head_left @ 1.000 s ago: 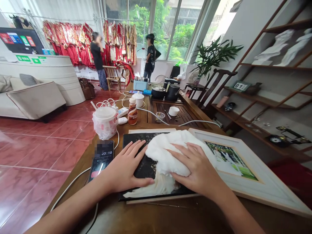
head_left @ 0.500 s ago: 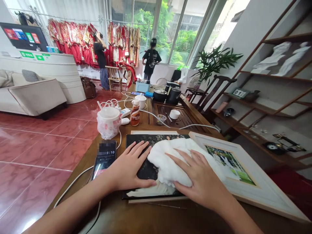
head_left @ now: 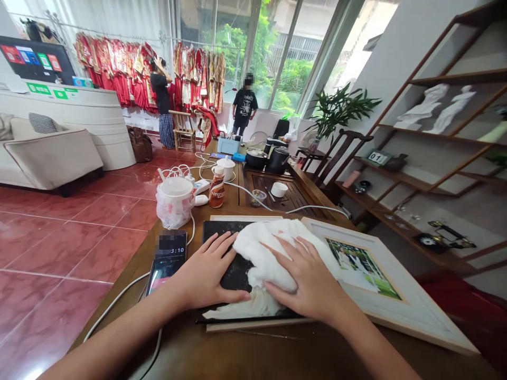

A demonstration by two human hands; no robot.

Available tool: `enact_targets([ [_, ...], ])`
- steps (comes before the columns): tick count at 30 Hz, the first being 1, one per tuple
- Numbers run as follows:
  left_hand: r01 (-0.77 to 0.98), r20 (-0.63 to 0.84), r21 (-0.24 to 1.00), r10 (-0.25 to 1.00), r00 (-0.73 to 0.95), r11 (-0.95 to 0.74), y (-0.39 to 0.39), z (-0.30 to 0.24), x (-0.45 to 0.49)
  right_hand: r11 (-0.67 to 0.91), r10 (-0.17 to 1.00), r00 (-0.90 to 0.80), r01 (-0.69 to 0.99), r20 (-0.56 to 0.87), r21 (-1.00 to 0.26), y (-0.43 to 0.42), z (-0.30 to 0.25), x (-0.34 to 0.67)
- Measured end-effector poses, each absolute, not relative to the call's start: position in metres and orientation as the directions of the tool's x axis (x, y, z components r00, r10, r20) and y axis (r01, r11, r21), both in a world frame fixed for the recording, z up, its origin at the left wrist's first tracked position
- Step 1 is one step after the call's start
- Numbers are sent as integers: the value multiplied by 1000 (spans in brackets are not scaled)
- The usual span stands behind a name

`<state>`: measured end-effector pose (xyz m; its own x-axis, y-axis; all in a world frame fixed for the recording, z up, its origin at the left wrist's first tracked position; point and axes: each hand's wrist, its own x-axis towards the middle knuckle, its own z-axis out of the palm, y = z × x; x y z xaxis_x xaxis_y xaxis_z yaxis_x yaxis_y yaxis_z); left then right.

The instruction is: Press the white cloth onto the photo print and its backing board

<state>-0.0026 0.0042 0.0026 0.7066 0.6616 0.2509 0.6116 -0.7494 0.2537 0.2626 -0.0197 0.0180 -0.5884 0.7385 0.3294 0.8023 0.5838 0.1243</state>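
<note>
We note a fluffy white cloth point(head_left: 261, 258) bunched diagonally on a black board point(head_left: 216, 228), its long axis running from the far right corner to the near left edge. Our right hand point(head_left: 304, 279) lies open on it, palm down, fingers spread, not visibly gripping. Our left hand point(head_left: 208, 274), flat and open, holds nothing; it rests on the board just beside the cloth.
</note>
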Motion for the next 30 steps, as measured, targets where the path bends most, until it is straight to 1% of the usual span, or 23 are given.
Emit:
enact_targets([
  [3, 620, 228, 257, 670, 707, -741, 5, 2, -3, 579, 740, -589, 803, 325, 141, -44, 15, 269],
  [7, 628, 201, 261, 678, 707, -733, 5, 3, -2, 575, 746, -603, 797, 282, 182, -72, 11, 280],
  [11, 625, 173, 264, 674, 718, -735, 5, 5, -3, 541, 759, -588, 809, 280, 230, -81, 7, 287],
  [16, 617, 181, 277, 671, 719, -737, 7, 3, -4, 523, 772, -568, 823, 286, 221, -52, 6, 289],
  [20, 604, 184, 280, 660, 729, -746, 8, 2, -5, 476, 792, -519, 855, 322, 205, -14, 10, 287],
  [23, 602, 178, 281, 657, 732, -747, 8, 3, -4, 447, 812, -487, 873, 320, 195, 7, 13, 287],
  [26, 609, 176, 283, 664, 727, -741, 8, 2, -4, 442, 820, -478, 878, 316, 180, 13, 13, 288],
  [30, 620, 177, 286, 676, 716, -731, 7, 0, -4, 456, 808, -491, 871, 325, 184, -3, 9, 293],
])
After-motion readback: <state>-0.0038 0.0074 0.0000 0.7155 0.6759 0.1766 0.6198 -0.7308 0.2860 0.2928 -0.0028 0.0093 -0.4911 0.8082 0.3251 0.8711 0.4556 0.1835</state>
